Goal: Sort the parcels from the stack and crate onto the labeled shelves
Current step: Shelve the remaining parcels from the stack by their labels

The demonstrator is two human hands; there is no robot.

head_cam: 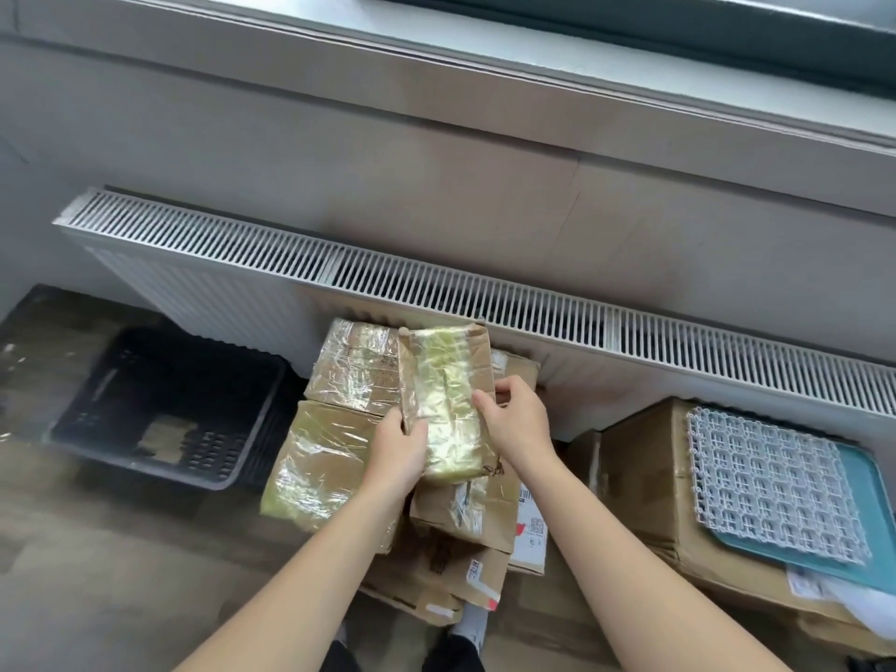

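Left hand (395, 453) and right hand (519, 421) gripped the taped parcel (446, 405) by its side edges, tilted over the stack (329, 468); firm thumbs would probably stop slippery tape sliding during lifting.

a white panel radiator (436, 283) with a slotted top grille runs along the wall (485, 201) beneath a grey window sill (485, 99), and a white plastic lattice mat (771, 482) lies on a teal sheet (860, 497) atop a large carton (640, 477).

The single head-worn camera looks steeply down, close over the parcel stack (320, 468) against the radiator (436, 283).
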